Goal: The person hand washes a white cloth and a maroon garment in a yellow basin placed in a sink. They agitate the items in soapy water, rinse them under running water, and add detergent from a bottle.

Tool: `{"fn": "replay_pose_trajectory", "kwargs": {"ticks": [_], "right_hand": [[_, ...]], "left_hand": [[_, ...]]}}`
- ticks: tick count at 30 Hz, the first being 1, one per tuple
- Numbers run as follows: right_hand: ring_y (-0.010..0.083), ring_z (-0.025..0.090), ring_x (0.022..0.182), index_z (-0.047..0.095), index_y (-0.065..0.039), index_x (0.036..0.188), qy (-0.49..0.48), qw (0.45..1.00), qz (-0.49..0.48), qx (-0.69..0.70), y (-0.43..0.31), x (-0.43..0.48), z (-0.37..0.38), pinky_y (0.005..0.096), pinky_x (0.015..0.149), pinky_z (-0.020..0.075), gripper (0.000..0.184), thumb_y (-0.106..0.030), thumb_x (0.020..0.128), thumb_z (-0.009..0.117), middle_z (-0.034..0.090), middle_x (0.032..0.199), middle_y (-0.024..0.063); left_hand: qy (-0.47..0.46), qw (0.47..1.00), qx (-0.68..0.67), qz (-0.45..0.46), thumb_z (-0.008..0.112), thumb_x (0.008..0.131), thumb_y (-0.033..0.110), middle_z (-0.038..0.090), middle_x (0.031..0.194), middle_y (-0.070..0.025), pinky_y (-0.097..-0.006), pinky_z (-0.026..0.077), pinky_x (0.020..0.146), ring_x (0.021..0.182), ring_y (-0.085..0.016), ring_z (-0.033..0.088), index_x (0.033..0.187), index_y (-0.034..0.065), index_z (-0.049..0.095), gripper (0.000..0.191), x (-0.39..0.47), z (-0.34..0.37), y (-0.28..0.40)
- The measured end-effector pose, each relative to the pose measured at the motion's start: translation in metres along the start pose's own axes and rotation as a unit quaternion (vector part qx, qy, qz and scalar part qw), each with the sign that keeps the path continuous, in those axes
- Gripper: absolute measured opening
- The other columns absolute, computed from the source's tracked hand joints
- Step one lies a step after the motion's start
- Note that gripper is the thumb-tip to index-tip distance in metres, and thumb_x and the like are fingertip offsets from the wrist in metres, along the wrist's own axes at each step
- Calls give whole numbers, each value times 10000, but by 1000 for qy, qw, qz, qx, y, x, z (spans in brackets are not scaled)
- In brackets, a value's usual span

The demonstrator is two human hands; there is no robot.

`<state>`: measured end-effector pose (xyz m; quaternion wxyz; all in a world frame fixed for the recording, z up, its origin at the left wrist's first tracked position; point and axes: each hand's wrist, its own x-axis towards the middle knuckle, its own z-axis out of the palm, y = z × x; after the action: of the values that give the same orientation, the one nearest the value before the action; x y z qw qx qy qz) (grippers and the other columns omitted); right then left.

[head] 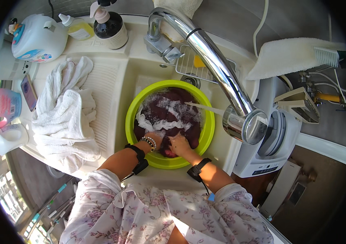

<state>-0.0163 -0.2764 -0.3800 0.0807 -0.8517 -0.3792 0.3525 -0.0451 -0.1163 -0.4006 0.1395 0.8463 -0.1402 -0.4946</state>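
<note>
A lime-green plastic basin (208,122) stands in the sink, holding dark red fabric (173,94) in sudsy water. A white piece of cloth (170,124) lies across the dark fabric. My left hand (156,138), with beaded bracelets at the wrist, is partly under the suds near the basin's front; its fingers are hidden. My right hand (179,145) is beside it, its fingertips down in the wet fabric. Whether either hand grips the cloth does not show. Water runs from the chrome faucet's spray head (241,123) into the basin.
A white towel (69,122) lies on the ribbed drainboard (107,106) at left, with a phone (29,92) and detergent bottles (43,38) beyond. A pump bottle (110,30) stands at the back. A wire rack (188,71) sits behind the basin, a white appliance (267,152) at right.
</note>
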Motion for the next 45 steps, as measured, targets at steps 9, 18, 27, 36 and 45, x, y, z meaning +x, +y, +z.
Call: {"fn": "replay_pose_trajectory", "kwargs": {"ticks": [9,18,27,36,45], "right_hand": [[361,606,939,661,-9,1004,-172,967,185,22,10,53,-3,474,790,492,341,-260,881,465,642,1021,183],[401,444,1166,457,-151,1296,101,982,101,124,7,-4,-94,448,932,420,624,-347,754,695,403,1312,227],[541,180,1280,248,-317,1420,89,982,166,16,7,35,-63,740,883,300,741,-331,793,643,178,1468,144],[484,219,1302,452,-227,1327,17,980,197,1,32,82,-34,631,990,299,461,-227,867,489,259,1442,209],[223,596,874,566,8,1086,159,824,208,502,27,33,-100,320,771,469,414,57,681,633,621,945,139]], "left_hand": [[-147,986,45,61,573,843,316,600,1152,-154,-431,496,810,1031,-283,594,1107,44,622,383,70,23,-18],[252,959,-126,-21,651,757,322,624,973,-152,-427,475,788,945,-320,592,1081,78,605,408,-48,-42,9],[300,942,-132,-78,672,719,406,341,1340,-252,-501,359,979,1199,-410,371,1292,74,452,698,-27,-57,-16],[170,975,-116,-88,553,803,170,397,1347,-228,-447,384,998,1211,-335,436,1224,46,524,440,47,-42,-32],[312,927,-207,33,629,665,88,627,774,-198,-453,485,712,791,-390,610,908,17,570,259,-33,-86,-28]]}}
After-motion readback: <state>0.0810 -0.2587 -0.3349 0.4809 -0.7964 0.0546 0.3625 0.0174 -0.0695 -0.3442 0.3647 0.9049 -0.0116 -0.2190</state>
